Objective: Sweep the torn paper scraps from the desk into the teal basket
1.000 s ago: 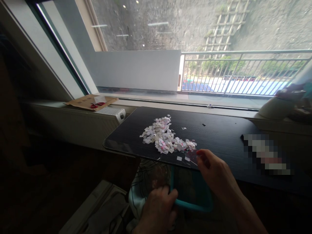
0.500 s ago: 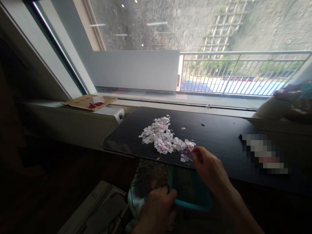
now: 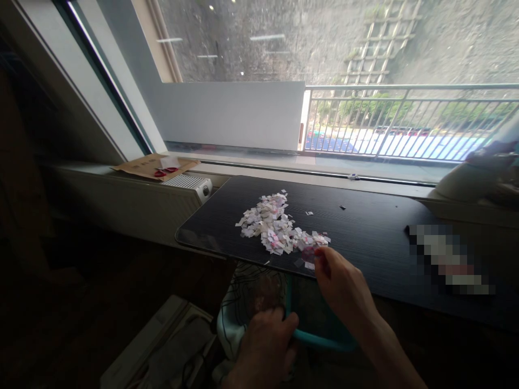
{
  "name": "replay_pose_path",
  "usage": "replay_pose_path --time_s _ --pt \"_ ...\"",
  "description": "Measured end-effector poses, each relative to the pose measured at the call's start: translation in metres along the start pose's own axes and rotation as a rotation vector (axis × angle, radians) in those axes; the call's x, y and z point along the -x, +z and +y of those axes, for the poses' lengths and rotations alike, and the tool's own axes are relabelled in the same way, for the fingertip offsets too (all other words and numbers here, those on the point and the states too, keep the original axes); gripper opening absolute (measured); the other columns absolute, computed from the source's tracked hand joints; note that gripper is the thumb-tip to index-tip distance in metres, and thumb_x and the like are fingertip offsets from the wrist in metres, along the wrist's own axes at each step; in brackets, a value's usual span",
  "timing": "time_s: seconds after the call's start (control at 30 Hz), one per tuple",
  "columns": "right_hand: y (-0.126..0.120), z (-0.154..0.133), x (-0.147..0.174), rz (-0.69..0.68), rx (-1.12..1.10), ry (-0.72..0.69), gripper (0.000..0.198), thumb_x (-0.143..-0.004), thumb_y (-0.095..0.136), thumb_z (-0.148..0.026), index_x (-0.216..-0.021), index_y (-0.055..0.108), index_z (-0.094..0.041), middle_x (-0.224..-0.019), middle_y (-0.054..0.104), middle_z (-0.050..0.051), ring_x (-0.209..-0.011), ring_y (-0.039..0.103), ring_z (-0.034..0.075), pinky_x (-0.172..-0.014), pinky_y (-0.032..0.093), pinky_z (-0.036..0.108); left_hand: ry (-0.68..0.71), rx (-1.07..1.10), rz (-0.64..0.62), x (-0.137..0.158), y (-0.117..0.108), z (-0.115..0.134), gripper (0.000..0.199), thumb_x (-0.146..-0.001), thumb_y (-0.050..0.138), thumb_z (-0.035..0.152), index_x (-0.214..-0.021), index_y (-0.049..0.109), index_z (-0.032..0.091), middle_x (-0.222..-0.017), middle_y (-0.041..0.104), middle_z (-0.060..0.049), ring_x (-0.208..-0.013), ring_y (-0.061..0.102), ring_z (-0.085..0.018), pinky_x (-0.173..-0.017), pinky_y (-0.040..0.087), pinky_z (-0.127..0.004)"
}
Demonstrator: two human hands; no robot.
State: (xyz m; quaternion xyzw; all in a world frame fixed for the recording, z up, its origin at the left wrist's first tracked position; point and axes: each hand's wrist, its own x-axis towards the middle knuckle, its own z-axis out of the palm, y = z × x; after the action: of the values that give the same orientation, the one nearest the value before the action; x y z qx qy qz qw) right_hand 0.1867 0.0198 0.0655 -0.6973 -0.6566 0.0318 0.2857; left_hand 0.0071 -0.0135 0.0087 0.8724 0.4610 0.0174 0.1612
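Observation:
Small cut paper pieces [image 3: 267, 221], white with some pink, lie in a spread pile on the dark table [image 3: 365, 227]. At the pile's near right end is my right hand [image 3: 344, 281], its fingertips pinched on a thin, see-through pink piece [image 3: 308, 254] with a rounded edge. A few loose paper bits lie beside it at the table's front edge. Lower down, my left hand [image 3: 265, 343] is closed round the rim of a turquoise open container [image 3: 324, 340] below that edge. The container's inside is dark, and my right forearm covers part of its right side.
Red-handled scissors [image 3: 165, 172] and a brown paper envelope [image 3: 141, 165] lie by the radiator [image 3: 188, 183] at the left. A blurred-out flat object [image 3: 446, 259] rests on the table's right. Behind the table runs the window sill [image 3: 279, 172]; a pale box [image 3: 162, 346] stands lower left.
My right hand has moved slightly left along the table's front edge, and more of the pink piece shows at its fingertips. My left hand keeps its hold. The whole view has shifted slightly.

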Motion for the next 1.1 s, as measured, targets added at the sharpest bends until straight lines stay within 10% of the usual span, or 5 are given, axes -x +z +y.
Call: replay_pose_path --time_s 0.73,1.1 --pt "0.016 -0.01 0.031 0.015 -0.266 -0.185 0.018 -0.09 0.04 -0.024 -0.098 0.056 -0.021 -0.084 0.065 0.001 -0.067 0.062 0.012 -0.061 0.046 0.022 -0.001 -0.028 -0.033 -0.002 0.004 0.0 0.024 -0.074 0.056 0.02 -0.097 0.053 0.025 -0.089 0.057 -0.002 -0.084 0.054 -0.024 -0.071 0.042 -0.034" --pt "-0.013 0.04 0.017 -0.055 -0.225 0.05 0.023 -0.086 0.045 -0.034 -0.098 0.06 -0.022 -0.075 0.066 0.002 -0.059 0.06 0.014 -0.056 0.047 0.024 -0.019 -0.032 -0.02 -0.001 0.002 -0.002 0.017 -0.076 0.054 0.018 -0.091 0.054 0.025 -0.088 0.056 -0.001 -0.081 0.054 -0.021 -0.07 0.04 -0.03"
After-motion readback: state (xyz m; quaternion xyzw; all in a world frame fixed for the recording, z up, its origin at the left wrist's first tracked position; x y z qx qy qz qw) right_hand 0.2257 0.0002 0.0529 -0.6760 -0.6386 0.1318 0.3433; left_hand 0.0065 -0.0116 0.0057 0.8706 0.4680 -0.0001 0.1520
